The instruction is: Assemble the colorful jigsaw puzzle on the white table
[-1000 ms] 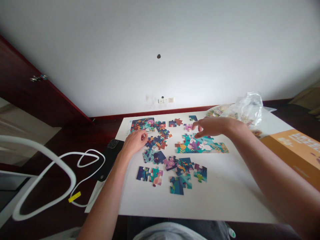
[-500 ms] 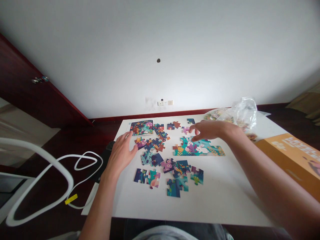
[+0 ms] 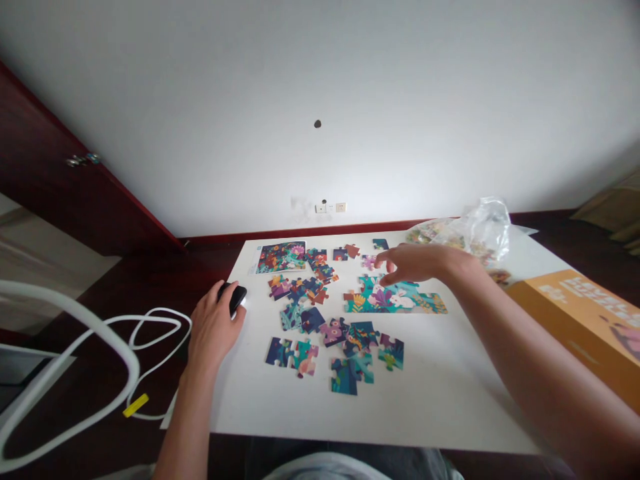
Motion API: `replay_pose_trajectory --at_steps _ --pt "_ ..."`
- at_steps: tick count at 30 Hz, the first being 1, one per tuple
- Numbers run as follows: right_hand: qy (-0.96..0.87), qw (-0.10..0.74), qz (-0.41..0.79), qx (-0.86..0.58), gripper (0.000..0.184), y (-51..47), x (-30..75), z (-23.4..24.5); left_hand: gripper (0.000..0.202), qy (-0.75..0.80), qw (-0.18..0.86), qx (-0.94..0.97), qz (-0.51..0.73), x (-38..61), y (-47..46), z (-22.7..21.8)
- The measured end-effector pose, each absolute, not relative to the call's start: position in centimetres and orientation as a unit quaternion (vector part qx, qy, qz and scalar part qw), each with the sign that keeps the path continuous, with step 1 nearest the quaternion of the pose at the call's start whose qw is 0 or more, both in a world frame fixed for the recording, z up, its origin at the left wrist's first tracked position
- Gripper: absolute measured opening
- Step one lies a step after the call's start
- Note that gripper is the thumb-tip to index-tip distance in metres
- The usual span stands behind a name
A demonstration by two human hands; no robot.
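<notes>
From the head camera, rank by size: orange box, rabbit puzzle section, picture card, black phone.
Largest to smallest: orange cardboard box, teal rabbit jigsaw section, printed picture card, black phone (partly hidden, so unsure).

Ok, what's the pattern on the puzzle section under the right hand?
The puzzle section is teal with white rabbits, purple and yellow plants; head view.

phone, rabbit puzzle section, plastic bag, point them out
phone [image 3: 234, 295], head view, on its black end
rabbit puzzle section [image 3: 401, 301], head view, on the white rabbit
plastic bag [image 3: 487, 225], head view, on its crumpled top
</notes>
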State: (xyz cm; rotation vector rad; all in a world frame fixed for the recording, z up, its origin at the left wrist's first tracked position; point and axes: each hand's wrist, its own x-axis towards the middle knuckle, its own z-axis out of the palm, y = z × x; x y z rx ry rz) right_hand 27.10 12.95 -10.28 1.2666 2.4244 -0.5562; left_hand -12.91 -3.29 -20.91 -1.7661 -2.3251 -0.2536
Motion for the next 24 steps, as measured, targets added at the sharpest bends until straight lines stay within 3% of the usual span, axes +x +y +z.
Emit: replay_pose_trajectory --at_steps 7,12,16,24 --pt "0.849 0.178 -0.186 0.461 0.058 12.9 27.1 -10.1 0.051 -0.789 0.101 -0.597 -0.106 -13.2 -3.5 -21.4" --pt "0.844 0.179 -0.182 0.472 0.060 12.7 27.1 -9.7 0.044 -0.735 0.059 -0.638 -0.220 -12.0 -2.1 -20.0" --pt "0.846 0.173 -0.173 0.474 0.058 11.9 26.7 -9.2 0.038 -0.625 0.004 -0.721 -0.298 -7.2 0.6 -15.0" --pt "0.857 0.169 -0.176 0.454 0.054 9.8 25.6 -8.2 0.030 -0.504 -0.046 -0.813 -0.288 2.0 4.8 -3.7"
